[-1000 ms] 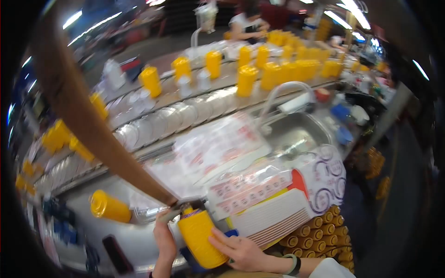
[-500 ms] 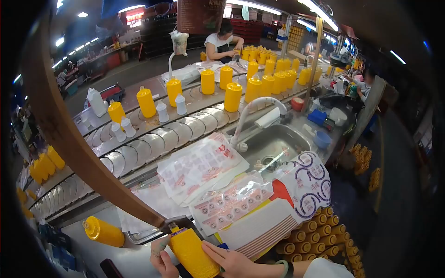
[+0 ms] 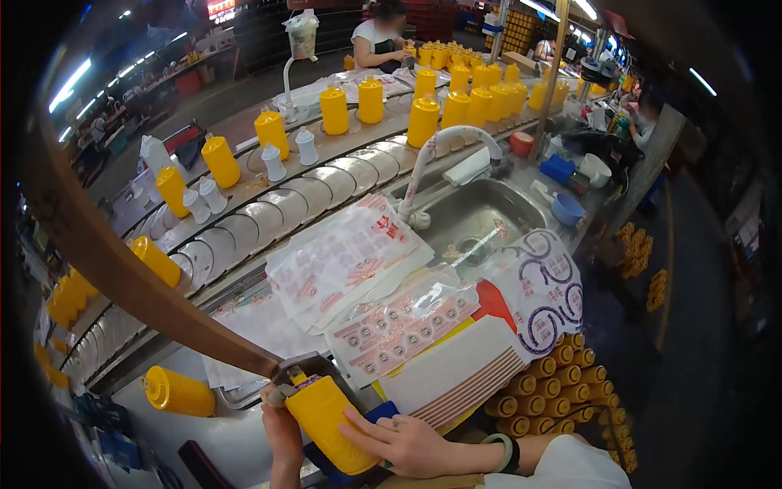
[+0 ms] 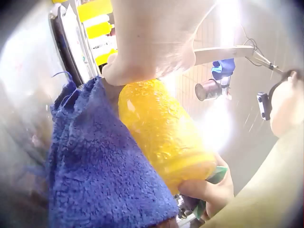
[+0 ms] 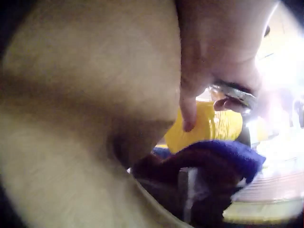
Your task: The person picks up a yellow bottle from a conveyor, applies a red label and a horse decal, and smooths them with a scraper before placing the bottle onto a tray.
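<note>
A yellow bottle with an embossed surface [image 3: 330, 424] lies tilted between both hands, its neck pointing away toward the wooden post. My left hand [image 3: 281, 428] grips it by the shoulder, near the neck, with the thumb close to the top. Along the right side, the fingers of my right hand [image 3: 399, 444] press flat on the bottle, while its thumb [image 4: 197, 189] curls at the bottom end in the left wrist view. A blue towel [image 4: 104, 166] lies beneath the bottle. Another yellow bottle [image 3: 179, 391] rests on its side on the metal counter at left.
A curved wooden post [image 3: 163, 285] crosses in front. Printed sticker sheets [image 3: 350, 261] cover the counter beside a sink [image 3: 521, 204] with a white faucet [image 3: 415, 171]. Beyond runs a plate conveyor [image 3: 285, 204] with yellow bottles. Many yellow bottles [image 3: 546, 383] are stacked at lower right.
The head view has swung and steadied from a blurred frame. Both hands keep hold of the yellow bottle, with only small shifts of the fingers. Conveyor bottles appear shifted left.
</note>
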Tool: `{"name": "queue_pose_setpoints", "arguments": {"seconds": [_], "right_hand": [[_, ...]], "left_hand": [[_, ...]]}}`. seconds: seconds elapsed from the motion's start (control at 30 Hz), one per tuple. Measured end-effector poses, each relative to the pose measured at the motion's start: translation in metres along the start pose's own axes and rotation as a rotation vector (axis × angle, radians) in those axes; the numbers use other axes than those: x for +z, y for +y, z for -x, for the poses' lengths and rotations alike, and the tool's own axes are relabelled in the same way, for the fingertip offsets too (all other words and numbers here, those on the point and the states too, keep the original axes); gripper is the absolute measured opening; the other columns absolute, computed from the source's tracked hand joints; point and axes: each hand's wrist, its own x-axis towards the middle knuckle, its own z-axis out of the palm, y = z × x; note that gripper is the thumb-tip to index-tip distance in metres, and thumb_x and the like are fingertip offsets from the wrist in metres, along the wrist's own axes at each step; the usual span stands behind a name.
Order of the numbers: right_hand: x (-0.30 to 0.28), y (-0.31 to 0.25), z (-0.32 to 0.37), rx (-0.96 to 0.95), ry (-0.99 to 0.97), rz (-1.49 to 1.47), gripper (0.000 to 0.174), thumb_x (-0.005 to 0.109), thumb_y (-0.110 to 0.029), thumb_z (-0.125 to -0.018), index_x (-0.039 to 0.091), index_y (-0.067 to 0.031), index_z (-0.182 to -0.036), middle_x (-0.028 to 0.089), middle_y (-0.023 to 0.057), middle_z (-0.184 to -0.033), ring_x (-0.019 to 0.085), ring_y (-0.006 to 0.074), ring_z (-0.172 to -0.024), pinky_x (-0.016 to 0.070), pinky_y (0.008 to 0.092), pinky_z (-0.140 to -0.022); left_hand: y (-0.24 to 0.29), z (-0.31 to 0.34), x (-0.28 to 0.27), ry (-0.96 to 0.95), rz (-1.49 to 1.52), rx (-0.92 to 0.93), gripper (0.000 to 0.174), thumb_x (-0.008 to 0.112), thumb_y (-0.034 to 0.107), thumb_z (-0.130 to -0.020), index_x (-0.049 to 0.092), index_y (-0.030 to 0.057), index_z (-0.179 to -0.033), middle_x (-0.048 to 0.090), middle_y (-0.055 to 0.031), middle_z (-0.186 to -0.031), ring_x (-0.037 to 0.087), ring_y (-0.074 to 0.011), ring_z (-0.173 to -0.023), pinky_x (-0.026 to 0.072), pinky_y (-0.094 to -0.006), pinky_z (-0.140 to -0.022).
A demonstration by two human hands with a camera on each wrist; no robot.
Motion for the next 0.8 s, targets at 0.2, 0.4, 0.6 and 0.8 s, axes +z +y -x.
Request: {"name": "queue_pose_setpoints", "arguments": {"seconds": [0.2,0.4,0.6,0.8], "right_hand": [[0.025,0.011,0.001,0.202,-0.051,-0.165,0.097,0.073,-0.006,-0.066,0.035,0.0073,-0.154,0.048,0.0248,-0.152,0.060,0.0262,-0.083,0.0516,0.0350,-0.075],[0.023,0.010,0.002,0.000,0.019,-0.084,0.104,0.075,-0.007,-0.064,0.028,0.0109,-0.155,0.058,0.0235,-0.136,0.061,0.0290,-0.083,0.0515,0.0370,-0.074],[-0.005,-0.001,-0.011,-0.019,-0.028,0.003,0.086,0.066,-0.006,-0.070,0.039,0.0137,-0.149,0.052,0.0292,-0.147,0.059,0.0274,-0.076,0.0491,0.0360,-0.067],[0.011,0.006,-0.012,0.214,-0.078,-0.182,0.090,0.066,0.003,-0.063,0.037,0.0162,-0.148,0.049,0.0315,-0.149,0.060,0.0282,-0.076,0.0488,0.0357,-0.068]], "left_hand": [[0.017,-0.004,0.010,-0.071,0.091,0.012,0.055,0.037,0.059,-0.107,0.050,0.0081,-0.121,0.055,-0.0068,-0.120,0.052,-0.0222,-0.121,0.0341,-0.0417,-0.113],[0.020,-0.002,0.021,-0.049,0.297,-0.021,0.060,0.037,0.058,-0.107,0.064,0.0038,-0.111,0.048,-0.0029,-0.122,0.050,-0.0209,-0.124,0.0347,-0.0399,-0.112],[0.013,-0.004,0.018,0.020,0.161,0.066,0.053,0.038,0.045,-0.109,0.069,0.0021,-0.106,0.045,-0.0040,-0.115,0.049,-0.0200,-0.116,0.0331,-0.0333,-0.108],[0.027,-0.005,0.015,-0.079,0.068,0.072,0.049,0.033,0.048,-0.110,0.053,0.0045,-0.117,0.047,-0.0006,-0.107,0.045,-0.0149,-0.104,0.0335,-0.0327,-0.099]]}}
